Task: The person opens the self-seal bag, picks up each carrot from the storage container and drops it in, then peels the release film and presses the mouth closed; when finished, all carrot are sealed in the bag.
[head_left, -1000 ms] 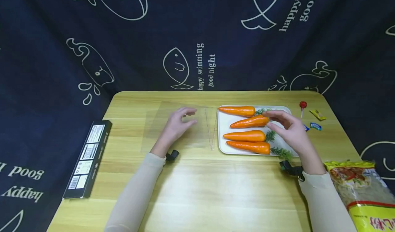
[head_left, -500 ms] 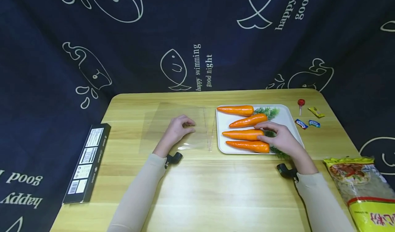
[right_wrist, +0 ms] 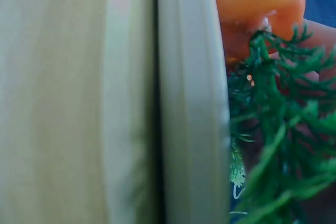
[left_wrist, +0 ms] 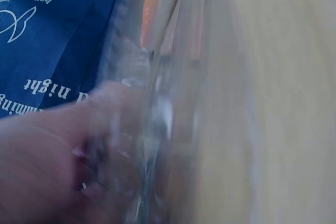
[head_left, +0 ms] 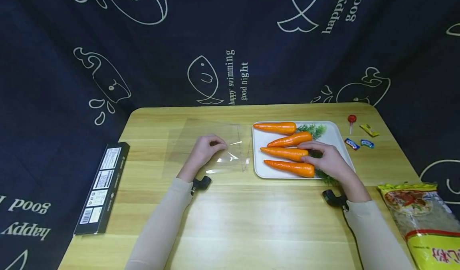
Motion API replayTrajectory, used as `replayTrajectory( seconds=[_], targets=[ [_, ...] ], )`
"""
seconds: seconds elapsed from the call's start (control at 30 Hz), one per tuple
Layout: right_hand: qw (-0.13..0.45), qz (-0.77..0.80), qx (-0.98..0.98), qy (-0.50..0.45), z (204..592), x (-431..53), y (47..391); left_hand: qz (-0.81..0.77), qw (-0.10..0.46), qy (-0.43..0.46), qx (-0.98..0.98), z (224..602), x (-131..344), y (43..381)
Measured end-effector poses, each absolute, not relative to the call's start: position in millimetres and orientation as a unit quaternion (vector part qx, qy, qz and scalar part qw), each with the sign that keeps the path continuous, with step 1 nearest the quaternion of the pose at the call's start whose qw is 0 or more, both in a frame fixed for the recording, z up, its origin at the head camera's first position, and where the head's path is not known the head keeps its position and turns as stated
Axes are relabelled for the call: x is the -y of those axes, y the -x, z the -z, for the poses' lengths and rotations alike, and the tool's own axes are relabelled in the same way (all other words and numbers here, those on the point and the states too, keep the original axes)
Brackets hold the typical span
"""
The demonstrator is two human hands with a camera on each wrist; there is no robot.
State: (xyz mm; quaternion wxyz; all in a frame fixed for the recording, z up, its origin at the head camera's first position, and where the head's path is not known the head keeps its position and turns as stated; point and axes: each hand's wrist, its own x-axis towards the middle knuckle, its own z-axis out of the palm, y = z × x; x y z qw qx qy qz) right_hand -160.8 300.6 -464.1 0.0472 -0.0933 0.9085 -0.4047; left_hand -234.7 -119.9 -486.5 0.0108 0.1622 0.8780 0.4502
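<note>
My left hand [head_left: 204, 152] pinches the near surface of a clear plastic bag [head_left: 179, 140] lying on the table; glints run along the creased film by the fingertips. In the left wrist view the film [left_wrist: 163, 124] rises blurred beside the fingers. On a white tray [head_left: 338, 142] several orange carrots with green tops lie in a row. My right hand [head_left: 325, 158] holds the thick end of the third carrot from the back [head_left: 282, 153], thumb on the near side and fingers on the far side. Its leafy top [right_wrist: 278, 114], partly hidden under the palm in the head view, fills the right wrist view.
Right of the tray lie a red lollipop [head_left: 351, 119], a yellow-wrapped sweet [head_left: 369, 130] and two blue-wrapped sweets [head_left: 367, 143]. A yellow-labelled food packet [head_left: 420, 218] lies at the right front. A long black box [head_left: 102, 188] lies along the left edge.
My right hand has come down leftward from above the tray onto the third carrot, which has shifted slightly. My left hand has lowered onto the bag and pinched it, lifting creases in the film.
</note>
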Motion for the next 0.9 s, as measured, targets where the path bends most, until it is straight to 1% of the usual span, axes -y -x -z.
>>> replayTrajectory(
  seconds=[0.27,0.4,0.5,0.6,0.77,0.9],
  targets=[
    [-0.009,0.402,-0.911,0.089,438.3,-289.8,152.7,-0.504,-0.038,-0.134,-0.852,465.2,119.5,226.0],
    [-0.024,0.395,-0.911,0.113,423.0,-275.4,151.4,-0.526,-0.064,-0.137,-0.837,458.8,122.0,215.1],
    [-0.029,0.396,-0.907,0.138,417.5,-261.1,156.1,-0.559,-0.074,-0.133,-0.815,456.0,124.6,206.2],
    [-0.027,0.392,-0.905,0.161,414.8,-243.7,163.3,-0.591,-0.071,-0.123,-0.794,454.8,126.7,197.9],
    [-0.004,0.391,-0.896,0.209,413.4,-207.3,175.7,-0.618,-0.052,-0.105,-0.777,452.2,125.9,186.2],
    [0.010,0.397,-0.886,0.237,417.1,-173.9,187.5,-0.627,-0.054,-0.130,-0.766,442.3,120.5,176.5]
  ],
)
